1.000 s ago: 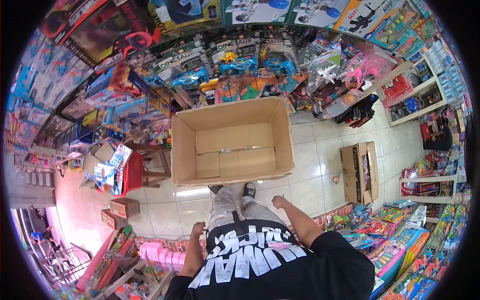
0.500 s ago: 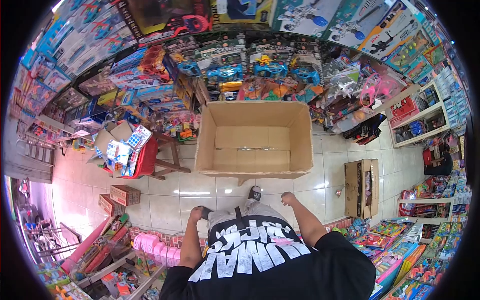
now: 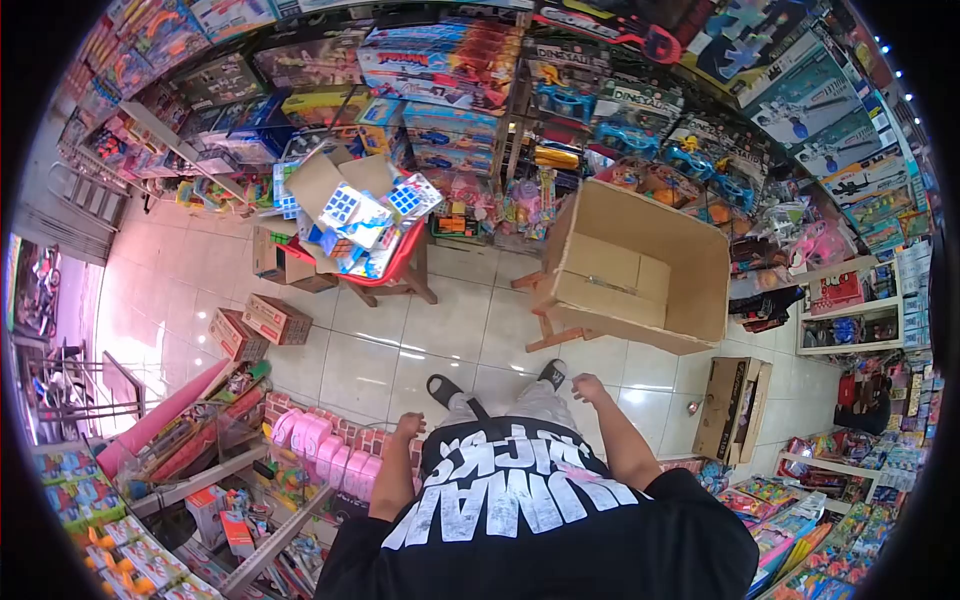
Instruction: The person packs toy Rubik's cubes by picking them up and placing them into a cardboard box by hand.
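My left hand (image 3: 410, 426) hangs beside my hip with loosely bent fingers and no object in it. On the other side, my right hand (image 3: 589, 388) is held out low, empty, its fingers slightly apart. Ahead to the right, a large open cardboard box (image 3: 697, 228) rests tilted in view on a wooden stool (image 3: 556, 333); its visible inside is bare. Ahead to the left, a red basket (image 3: 408, 250) stands on another wooden stool (image 3: 424, 268), heaped with packaged puzzle cubes (image 3: 343, 207) and opened cardboard. Neither hand touches the box or the basket.
Shelves of boxed toys (image 3: 440, 65) line the wall ahead. Small cartons (image 3: 278, 318) sit on the tiled floor at left, and an opened carton (image 3: 733, 410) stands at right. Pink packages (image 3: 322, 450) are close behind my left side. A person (image 3: 865, 402) is far right.
My view has turned left, so the cardboard box now appears further right and the basket of cubes nearer the middle. My feet have shifted; both hands remain empty.
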`<state>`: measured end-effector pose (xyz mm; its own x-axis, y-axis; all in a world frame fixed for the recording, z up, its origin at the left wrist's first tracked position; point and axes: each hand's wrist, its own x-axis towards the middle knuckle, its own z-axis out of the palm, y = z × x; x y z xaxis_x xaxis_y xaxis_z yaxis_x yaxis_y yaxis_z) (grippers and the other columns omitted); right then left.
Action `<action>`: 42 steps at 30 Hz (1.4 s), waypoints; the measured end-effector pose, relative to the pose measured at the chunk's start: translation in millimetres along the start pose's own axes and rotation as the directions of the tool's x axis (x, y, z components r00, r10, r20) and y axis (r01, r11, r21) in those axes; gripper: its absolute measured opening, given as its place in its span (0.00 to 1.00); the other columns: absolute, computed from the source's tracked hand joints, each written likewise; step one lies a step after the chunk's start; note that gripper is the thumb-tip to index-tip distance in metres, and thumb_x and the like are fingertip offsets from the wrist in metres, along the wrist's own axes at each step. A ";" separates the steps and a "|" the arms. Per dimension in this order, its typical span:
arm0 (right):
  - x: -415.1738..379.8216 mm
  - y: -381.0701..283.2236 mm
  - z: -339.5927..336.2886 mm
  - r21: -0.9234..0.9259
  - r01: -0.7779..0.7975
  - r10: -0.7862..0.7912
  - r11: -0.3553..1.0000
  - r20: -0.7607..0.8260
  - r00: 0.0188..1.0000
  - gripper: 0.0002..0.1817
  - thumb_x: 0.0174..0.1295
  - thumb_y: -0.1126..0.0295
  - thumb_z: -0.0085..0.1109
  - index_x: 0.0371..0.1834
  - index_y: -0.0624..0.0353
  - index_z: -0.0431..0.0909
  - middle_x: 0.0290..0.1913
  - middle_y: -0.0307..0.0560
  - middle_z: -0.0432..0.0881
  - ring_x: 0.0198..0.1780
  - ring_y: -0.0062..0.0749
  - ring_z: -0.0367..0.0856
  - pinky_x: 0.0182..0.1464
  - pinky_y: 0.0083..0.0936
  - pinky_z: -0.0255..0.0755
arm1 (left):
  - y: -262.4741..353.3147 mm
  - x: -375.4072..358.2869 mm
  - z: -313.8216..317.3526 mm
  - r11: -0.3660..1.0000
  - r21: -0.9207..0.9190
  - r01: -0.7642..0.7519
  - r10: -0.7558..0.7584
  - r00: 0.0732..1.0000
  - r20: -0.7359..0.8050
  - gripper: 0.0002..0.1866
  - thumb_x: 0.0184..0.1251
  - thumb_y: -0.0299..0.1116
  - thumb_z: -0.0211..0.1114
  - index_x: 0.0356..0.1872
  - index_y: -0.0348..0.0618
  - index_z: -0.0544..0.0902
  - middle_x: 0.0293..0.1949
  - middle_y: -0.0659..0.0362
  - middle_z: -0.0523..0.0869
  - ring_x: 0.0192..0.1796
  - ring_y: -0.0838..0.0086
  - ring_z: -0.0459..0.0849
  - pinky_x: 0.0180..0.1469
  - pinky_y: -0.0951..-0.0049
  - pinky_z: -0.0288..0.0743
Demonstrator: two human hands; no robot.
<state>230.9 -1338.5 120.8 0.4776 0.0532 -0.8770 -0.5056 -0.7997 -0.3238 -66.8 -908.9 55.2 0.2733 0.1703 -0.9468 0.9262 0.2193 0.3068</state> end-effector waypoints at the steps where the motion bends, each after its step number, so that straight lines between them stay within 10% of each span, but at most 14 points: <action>1: 2.4 -12.2 9.0 -0.008 0.034 -0.034 0.999 -0.007 0.999 0.16 0.66 0.62 0.50 0.52 0.54 0.79 0.42 0.48 0.86 0.37 0.37 0.87 0.35 0.36 0.78 | -14.6 3.3 -12.1 0.999 -0.032 0.031 -0.032 0.999 -0.015 0.21 0.70 0.45 0.57 0.55 0.41 0.78 0.45 0.53 0.87 0.38 0.64 0.85 0.35 0.61 0.73; 9: -11.2 -79.8 41.6 -0.074 0.046 -0.044 0.996 0.019 0.999 0.17 0.67 0.61 0.50 0.55 0.55 0.78 0.42 0.47 0.87 0.37 0.37 0.87 0.35 0.34 0.78 | -80.0 1.5 -101.4 0.995 -0.022 0.094 -0.093 0.994 0.049 0.22 0.69 0.44 0.56 0.58 0.44 0.76 0.48 0.51 0.87 0.40 0.60 0.87 0.41 0.55 0.74; 23: 77.0 -175.5 103.4 -0.223 -0.134 0.166 0.966 0.132 0.977 0.14 0.62 0.66 0.50 0.44 0.60 0.80 0.40 0.48 0.87 0.35 0.37 0.89 0.31 0.36 0.79 | 84.9 7.7 -236.9 0.969 -0.117 -0.218 0.185 0.953 -0.241 0.13 0.67 0.37 0.61 0.48 0.42 0.82 0.36 0.56 0.87 0.35 0.70 0.85 0.33 0.65 0.76; 26: 82.7 -245.8 117.0 -0.293 0.238 -0.203 0.926 0.146 0.968 0.13 0.61 0.73 0.47 0.45 0.60 0.80 0.35 0.43 0.85 0.31 0.31 0.86 0.28 0.30 0.76 | 94.2 51.6 -284.6 0.875 0.257 -0.409 0.483 0.769 -0.419 0.14 0.68 0.36 0.62 0.48 0.36 0.81 0.40 0.54 0.86 0.42 0.63 0.85 0.48 0.64 0.78; 29: 71.1 -309.7 120.3 0.385 0.465 -0.422 0.797 -0.194 0.885 0.13 0.66 0.76 0.46 0.47 0.59 0.80 0.34 0.42 0.84 0.30 0.25 0.81 0.30 0.24 0.73 | 171.6 33.6 -331.2 0.769 0.109 -0.629 0.510 0.502 -0.699 0.17 0.72 0.36 0.60 0.53 0.33 0.77 0.48 0.50 0.84 0.50 0.63 0.81 0.56 0.68 0.73; 32: 50.9 -387.4 102.0 0.347 0.686 -0.479 0.640 -0.518 0.709 0.10 0.71 0.76 0.48 0.49 0.62 0.79 0.35 0.41 0.83 0.33 0.23 0.80 0.36 0.23 0.74 | 307.0 -61.3 -360.7 0.556 0.127 -0.822 0.558 0.256 -0.789 0.19 0.74 0.35 0.58 0.60 0.34 0.73 0.56 0.47 0.78 0.56 0.63 0.77 0.57 0.67 0.70; 36: -61.3 -497.4 91.8 0.337 0.813 -0.529 0.476 -0.628 0.570 0.13 0.68 0.71 0.56 0.53 0.64 0.78 0.39 0.46 0.84 0.38 0.27 0.83 0.46 0.22 0.75 | 434.3 -146.7 -378.6 0.245 0.720 -0.649 0.863 -0.193 -0.468 0.19 0.70 0.32 0.58 0.60 0.38 0.73 0.58 0.48 0.73 0.61 0.58 0.71 0.64 0.63 0.63; 38: -113.7 -540.7 103.9 0.341 0.827 -0.538 0.446 -0.637 0.553 0.14 0.67 0.70 0.58 0.53 0.63 0.78 0.39 0.46 0.84 0.39 0.27 0.83 0.47 0.23 0.75 | 480.4 -178.2 -355.2 0.070 0.784 -0.616 0.929 -0.247 -0.277 0.17 0.67 0.30 0.59 0.55 0.36 0.77 0.55 0.48 0.76 0.63 0.54 0.71 0.67 0.52 0.58; 42: -156.5 -581.0 153.7 -0.002 0.826 -0.700 0.564 -0.532 0.476 0.22 0.62 0.66 0.66 0.57 0.62 0.76 0.48 0.48 0.81 0.50 0.31 0.79 0.50 0.27 0.73 | 506.7 -164.7 -312.8 -0.061 0.454 -0.889 0.975 0.044 0.218 0.14 0.69 0.33 0.60 0.51 0.37 0.78 0.48 0.48 0.81 0.53 0.55 0.78 0.60 0.60 0.69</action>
<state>339.4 -790.2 391.6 0.9637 0.2671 -0.0023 0.1110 -0.4084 -0.9061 276.2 -525.3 397.1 0.9717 0.0123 0.2360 -0.1815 -0.6009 0.7784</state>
